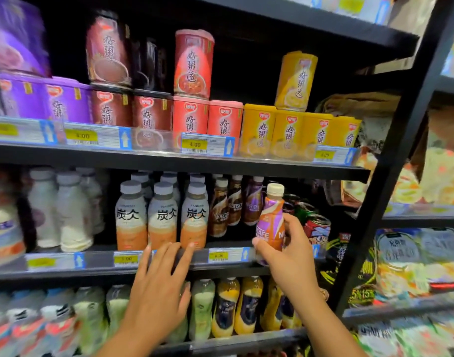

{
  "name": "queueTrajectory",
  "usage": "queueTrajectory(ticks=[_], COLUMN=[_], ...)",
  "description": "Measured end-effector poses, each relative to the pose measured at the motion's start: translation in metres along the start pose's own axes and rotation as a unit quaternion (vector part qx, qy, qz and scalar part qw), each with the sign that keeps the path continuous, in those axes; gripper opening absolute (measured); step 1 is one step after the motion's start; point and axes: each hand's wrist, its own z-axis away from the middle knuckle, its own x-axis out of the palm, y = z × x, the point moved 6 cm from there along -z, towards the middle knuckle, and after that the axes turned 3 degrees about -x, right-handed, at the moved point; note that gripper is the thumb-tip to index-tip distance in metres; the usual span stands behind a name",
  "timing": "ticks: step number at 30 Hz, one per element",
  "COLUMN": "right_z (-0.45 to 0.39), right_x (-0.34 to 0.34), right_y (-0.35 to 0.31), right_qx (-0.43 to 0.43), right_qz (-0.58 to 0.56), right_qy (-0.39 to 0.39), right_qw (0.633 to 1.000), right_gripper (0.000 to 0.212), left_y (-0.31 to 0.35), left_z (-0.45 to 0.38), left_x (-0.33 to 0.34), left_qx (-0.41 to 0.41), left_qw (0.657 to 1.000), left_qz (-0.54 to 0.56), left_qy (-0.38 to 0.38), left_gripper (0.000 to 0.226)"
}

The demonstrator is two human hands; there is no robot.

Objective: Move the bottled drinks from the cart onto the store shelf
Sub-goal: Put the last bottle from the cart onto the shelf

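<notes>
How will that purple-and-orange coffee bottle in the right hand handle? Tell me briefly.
The purple-and-orange bottle looks rigid plastic, likely stiff. Tall and narrow, it may tip once set down. Its glossy wrap could be slippery in the right hand.

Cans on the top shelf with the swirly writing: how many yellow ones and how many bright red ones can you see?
Yellow cans: 5 (4 in the bottom row, 1 stacked on top)
Bright red cans: 3 (2 in the bottom row, 1 stacked on top)
Total: 8
</notes>
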Motion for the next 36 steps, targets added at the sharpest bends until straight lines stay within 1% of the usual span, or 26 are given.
queueTrajectory(ticks=[1, 5, 10, 13, 16, 19, 24, 28, 34, 36], right_z=[-0.005, -0.027, -0.055, -0.069, -0.081, -0.085, -0.087, -0.09, -0.09, -0.09], right_x=[0.002, 0.01, 0.019, 0.023, 0.027, 0.029, 0.027, 0.03, 0.028, 0.023], right_y=[0.002, 0.007, 0.015, 0.019, 0.029, 0.042, 0.054, 0.059, 0.058, 0.051], right_qx=[-0.001, 0.005, 0.024, 0.035, 0.061, 0.084, 0.104, 0.093, 0.076, 0.057], right_qz=[-0.001, -0.019, -0.018, -0.006, 0.032, 0.09, 0.15, 0.203, 0.231, 0.227], right_qy=[-0.003, -0.004, 0.004, -0.001, -0.01, -0.025, -0.054, -0.054, -0.067, -0.051], right_qw=[1.0, 1.0, 1.0, 0.999, 0.998, 0.992, 0.982, 0.973, 0.968, 0.971], right_gripper=[0.058, 0.057, 0.04, 0.044, 0.046, 0.047, 0.041, 0.043, 0.047, 0.045], left_y=[-0.001, -0.002, -0.007, -0.008, -0.007, -0.006, -0.006, -0.006, -0.006, -0.006], left_z=[-0.002, -0.006, -0.007, -0.01, -0.01, -0.011, -0.011, -0.011, -0.011, -0.01], left_x=[0.001, 0.007, 0.017, 0.019, 0.018, 0.018, 0.02, 0.021, 0.021, 0.021], left_qx=[-0.001, -0.006, 0.004, 0.008, 0.014, 0.021, 0.019, 0.019, 0.02, 0.018], left_qw=[1.0, 1.0, 0.999, 0.999, 0.998, 0.997, 0.996, 0.995, 0.995, 0.995], left_qz=[-0.002, -0.015, -0.02, -0.021, -0.024, -0.029, -0.028, -0.028, -0.026, -0.023], left_qy=[0.002, 0.026, 0.028, 0.033, 0.05, 0.071, 0.083, 0.094, 0.094, 0.094], left_gripper=[0.082, 0.079, 0.087, 0.091, 0.093, 0.089, 0.085, 0.083, 0.083, 0.082])
